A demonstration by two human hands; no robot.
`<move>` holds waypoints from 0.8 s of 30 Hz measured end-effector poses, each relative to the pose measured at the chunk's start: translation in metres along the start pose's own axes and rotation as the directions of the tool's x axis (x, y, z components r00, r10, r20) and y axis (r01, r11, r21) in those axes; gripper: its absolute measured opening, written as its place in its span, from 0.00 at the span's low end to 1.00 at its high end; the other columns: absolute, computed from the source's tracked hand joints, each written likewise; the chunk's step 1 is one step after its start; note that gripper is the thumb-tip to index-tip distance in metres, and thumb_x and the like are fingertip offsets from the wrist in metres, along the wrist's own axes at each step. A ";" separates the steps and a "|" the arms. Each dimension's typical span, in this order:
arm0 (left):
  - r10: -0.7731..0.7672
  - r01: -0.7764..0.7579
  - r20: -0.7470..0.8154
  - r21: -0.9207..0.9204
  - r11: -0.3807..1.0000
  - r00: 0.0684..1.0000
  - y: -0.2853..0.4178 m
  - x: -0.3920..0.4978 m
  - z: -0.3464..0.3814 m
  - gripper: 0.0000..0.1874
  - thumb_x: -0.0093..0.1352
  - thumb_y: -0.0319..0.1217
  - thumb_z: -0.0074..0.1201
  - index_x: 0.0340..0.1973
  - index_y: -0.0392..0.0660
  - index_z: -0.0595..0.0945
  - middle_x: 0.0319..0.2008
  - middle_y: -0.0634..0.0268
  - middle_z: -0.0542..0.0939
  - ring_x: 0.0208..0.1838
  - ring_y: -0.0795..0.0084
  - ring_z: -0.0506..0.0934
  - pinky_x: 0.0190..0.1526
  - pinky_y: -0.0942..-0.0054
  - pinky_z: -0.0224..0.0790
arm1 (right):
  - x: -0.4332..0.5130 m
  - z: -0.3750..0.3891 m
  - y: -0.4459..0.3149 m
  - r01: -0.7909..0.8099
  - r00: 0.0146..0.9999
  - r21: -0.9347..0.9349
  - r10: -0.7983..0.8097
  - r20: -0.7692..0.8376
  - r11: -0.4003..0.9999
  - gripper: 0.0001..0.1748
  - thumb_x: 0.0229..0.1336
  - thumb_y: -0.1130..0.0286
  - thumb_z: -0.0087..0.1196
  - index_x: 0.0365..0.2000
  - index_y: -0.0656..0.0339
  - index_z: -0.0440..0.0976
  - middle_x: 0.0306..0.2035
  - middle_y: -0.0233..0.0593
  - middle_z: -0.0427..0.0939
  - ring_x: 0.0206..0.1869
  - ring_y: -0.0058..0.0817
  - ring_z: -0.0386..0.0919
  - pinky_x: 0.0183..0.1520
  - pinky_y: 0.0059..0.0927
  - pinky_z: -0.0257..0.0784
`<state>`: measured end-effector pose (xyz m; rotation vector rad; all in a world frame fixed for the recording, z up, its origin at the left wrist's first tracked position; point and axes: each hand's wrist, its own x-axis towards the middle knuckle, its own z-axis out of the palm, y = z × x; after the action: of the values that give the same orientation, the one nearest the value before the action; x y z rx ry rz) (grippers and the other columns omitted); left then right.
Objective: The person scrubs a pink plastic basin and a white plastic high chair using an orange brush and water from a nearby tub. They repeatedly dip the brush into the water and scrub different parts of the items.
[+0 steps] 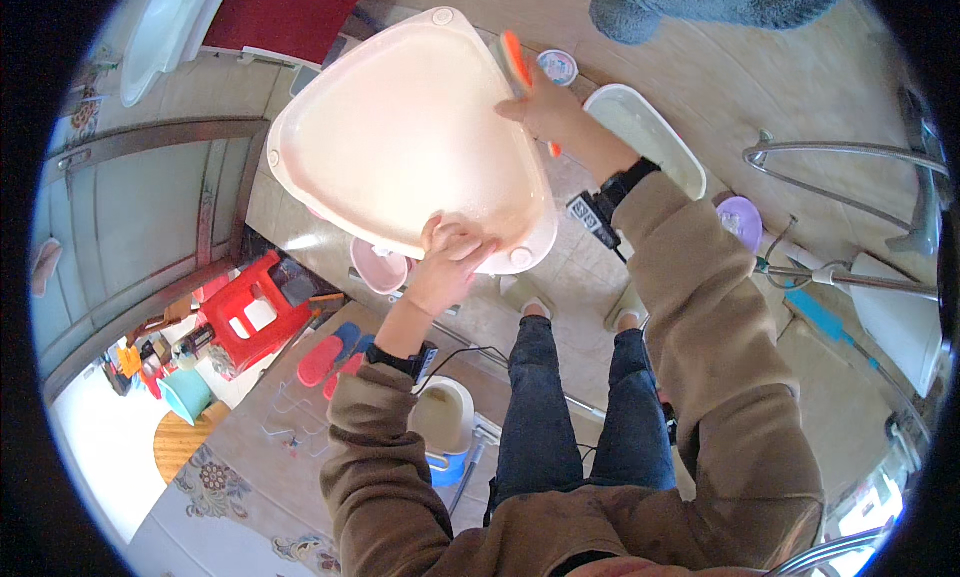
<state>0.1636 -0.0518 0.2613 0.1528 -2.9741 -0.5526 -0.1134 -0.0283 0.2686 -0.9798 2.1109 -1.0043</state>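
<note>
A large pale pink plastic panel [405, 119] with a raised border and round discs at its corners is held up in front of me. My left hand [450, 265] grips its near edge, with the fingers bent over the border onto the wet-looking surface. At the right side of the panel, my right hand [544, 111] is closed around an orange-and-white brush [514, 57]. The brush's bristles are hidden, and whether it touches the panel I cannot tell. Both wrists wear black straps with small devices.
Beyond my right hand stand a white rectangular tub [686, 153] and a round lidded container [557, 67]. A pink basin [381, 268] is on the floor below the panel. A blue-and-white bucket [444, 419], red stool [251, 314] and slippers [321, 361] are at lower left; a shower hose [832, 148] is at right.
</note>
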 end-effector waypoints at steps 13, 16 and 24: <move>-0.554 0.334 0.095 0.711 0.619 0.827 -0.090 -0.033 -0.094 0.20 0.62 0.30 0.49 0.45 0.74 0.80 0.61 0.80 0.68 0.65 0.64 0.63 0.64 0.38 0.35 | -0.121 0.097 -0.032 -0.420 0.907 0.480 0.345 0.240 0.770 0.45 0.56 0.53 0.52 0.62 0.70 0.42 0.38 0.59 0.76 0.40 0.45 0.78 0.42 0.38 0.73; -0.799 0.562 0.087 0.665 0.492 0.596 -0.068 0.000 -0.104 0.20 0.64 0.29 0.48 0.51 0.63 0.78 0.62 0.72 0.67 0.65 0.60 0.63 0.63 0.41 0.45 | -0.138 0.096 -0.031 -0.436 0.886 0.503 0.258 0.386 0.746 0.45 0.55 0.52 0.54 0.63 0.66 0.46 0.44 0.56 0.74 0.45 0.41 0.76 0.48 0.33 0.69; -0.600 0.628 -0.259 0.035 0.777 0.757 0.015 0.076 -0.020 0.29 0.62 0.26 0.53 0.60 0.47 0.67 0.50 0.47 0.75 0.51 0.50 0.75 0.47 0.59 0.71 | -0.191 0.060 0.074 -0.412 0.907 0.583 0.255 0.335 0.700 0.35 0.57 0.64 0.54 0.62 0.59 0.55 0.37 0.37 0.76 0.38 0.22 0.74 0.43 0.27 0.70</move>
<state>0.0895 -0.0536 0.2923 1.1601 -2.6666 -0.3655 0.0103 0.1368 0.2132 -0.3162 1.4870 -1.2266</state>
